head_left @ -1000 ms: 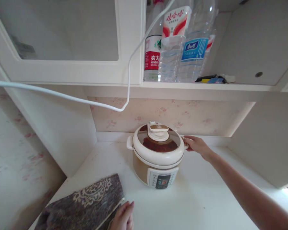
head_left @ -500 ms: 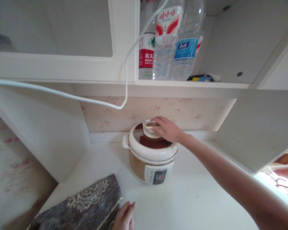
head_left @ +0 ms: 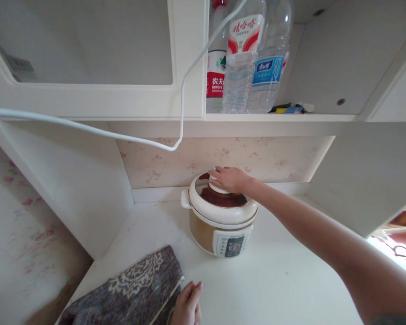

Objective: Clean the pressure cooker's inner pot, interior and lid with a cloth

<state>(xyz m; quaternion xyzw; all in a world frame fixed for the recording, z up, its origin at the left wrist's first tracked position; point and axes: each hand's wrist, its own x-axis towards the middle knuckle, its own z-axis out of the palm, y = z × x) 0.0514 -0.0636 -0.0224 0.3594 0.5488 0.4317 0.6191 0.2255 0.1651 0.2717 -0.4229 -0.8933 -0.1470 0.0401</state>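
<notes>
A round electric pressure cooker (head_left: 203, 230) with a cream lid, tan body and button panel stands on the white counter, its lid closed. My right hand (head_left: 230, 179) reaches across from the right and has its fingers curled over the lid handle (head_left: 219, 187), hiding most of it. Down at the bottom edge my left hand (head_left: 188, 303) is closed, thumb against the curled fingers; whatever may be inside it is hidden. Directly beside that hand lies a dark grey patterned cloth (head_left: 135, 289) with a pale hem, partly cut off by the frame.
Overhead, a white cabinet shelf (head_left: 274, 118) holds several plastic bottles (head_left: 238, 81) and small wrappers (head_left: 291, 109). A white cable (head_left: 115, 136) hangs across the front. Side panels (head_left: 71, 180) and floral-papered wall (head_left: 176, 162) enclose the counter (head_left: 274, 293).
My right hand's fingers have curled more over the lid handle and cover more of it. The whole view has shifted slightly; the lid stays on the cooker.
</notes>
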